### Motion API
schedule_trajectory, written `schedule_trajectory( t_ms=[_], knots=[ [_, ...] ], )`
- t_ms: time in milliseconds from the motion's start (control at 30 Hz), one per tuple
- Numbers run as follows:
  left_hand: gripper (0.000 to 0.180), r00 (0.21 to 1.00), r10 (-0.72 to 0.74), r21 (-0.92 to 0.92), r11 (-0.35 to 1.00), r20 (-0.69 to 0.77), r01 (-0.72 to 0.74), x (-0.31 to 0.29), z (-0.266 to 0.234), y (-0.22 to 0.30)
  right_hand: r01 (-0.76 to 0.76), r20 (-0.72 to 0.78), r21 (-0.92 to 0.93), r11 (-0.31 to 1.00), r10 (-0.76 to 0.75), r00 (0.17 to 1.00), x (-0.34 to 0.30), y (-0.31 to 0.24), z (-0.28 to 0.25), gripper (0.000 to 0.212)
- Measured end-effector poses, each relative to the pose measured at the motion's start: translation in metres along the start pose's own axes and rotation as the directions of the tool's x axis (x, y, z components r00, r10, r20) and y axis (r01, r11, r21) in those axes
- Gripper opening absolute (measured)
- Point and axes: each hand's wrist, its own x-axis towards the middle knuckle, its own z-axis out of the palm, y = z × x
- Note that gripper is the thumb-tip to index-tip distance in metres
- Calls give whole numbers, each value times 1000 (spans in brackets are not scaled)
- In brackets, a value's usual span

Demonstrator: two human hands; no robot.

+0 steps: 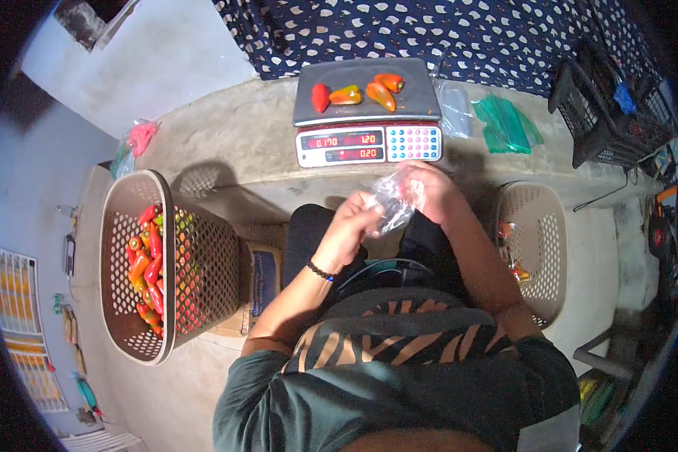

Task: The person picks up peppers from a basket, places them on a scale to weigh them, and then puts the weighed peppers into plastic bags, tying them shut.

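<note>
A clear plastic bag (392,203) is stretched between my two hands, above my lap and in front of the scale. My left hand (349,227) has its fingers closed on one side of the bag. Higher up, my right hand (434,194) pinches the other side; its fingertips are partly lost in the shiny film. Just beyond the hands stands a digital scale (331,74) with a dark platform and a lit red display. Several peppers (345,96), red to yellow-orange, lie apart on its platform.
A tall perforated basket (207,264) of peppers stands at my left; another basket (550,248) at my right holds a few small packs. On the concrete ledge lie clear bags (455,110) and green bags (503,124). Black crates (603,113) sit far right, before a patterned curtain (459,34).
</note>
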Motion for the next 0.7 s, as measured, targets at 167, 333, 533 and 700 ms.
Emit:
schedule_trajectory(
  t_ms=[167, 333, 533, 700],
  knots=[
    [13, 980, -158, -384, 903, 122, 193, 9, -23, -1, -142, 449, 483, 864, -105, 887, -2, 18, -25, 25],
    [17, 998, 18, -395, 918, -68, -43, 7, -10, -2, -96, 172, -484, 870, 203, 964, -14, 1, 1, 23],
    [52, 882, 470, 483, 778, -23, -402, 4, 20, -33, 172, 182, -983, -67, -513, 839, -3, 12, 6, 62],
    [35, 812, 581, 984, 168, -55, -53, 28, -21, -14, 267, 326, -944, -193, -434, 840, -16, 18, 13, 47]
  ],
)
